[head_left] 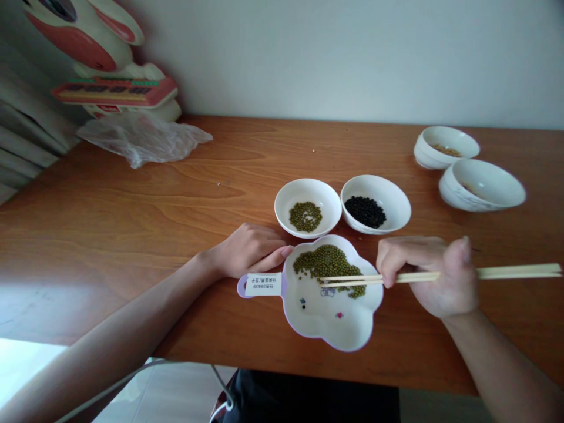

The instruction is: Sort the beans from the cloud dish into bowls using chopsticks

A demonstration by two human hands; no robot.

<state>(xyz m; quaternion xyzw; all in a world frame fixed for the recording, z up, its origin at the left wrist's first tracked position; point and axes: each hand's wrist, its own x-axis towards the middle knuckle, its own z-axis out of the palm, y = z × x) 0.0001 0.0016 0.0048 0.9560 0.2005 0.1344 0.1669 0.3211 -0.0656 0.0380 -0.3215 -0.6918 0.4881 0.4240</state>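
Note:
A white flower-shaped dish [348, 329] with a purple rim and a labelled handle lies near the table's front edge. Green mung beans [328, 261] are heaped on its far side, and one small black bean [304, 306] lies apart, near a printed figure. My left hand [253, 249] rests on the table above the handle, fingers curled and thumb tip against the dish's upper left rim; its other fingertips are hidden. Closed around a pair of light wooden chopsticks [414, 277], my right hand [440, 276] is at the dish's right. The chopstick tips are over the mung beans, apparently holding none.
Touching side by side behind the dish are a white bowl of mung beans [282, 205] and one of black beans [399, 202]. Two more white bowls [425, 150] [484, 197] stand at the back right. A clear plastic bag [145, 141] lies before a rabbit-shaped toy [114, 91], back left.

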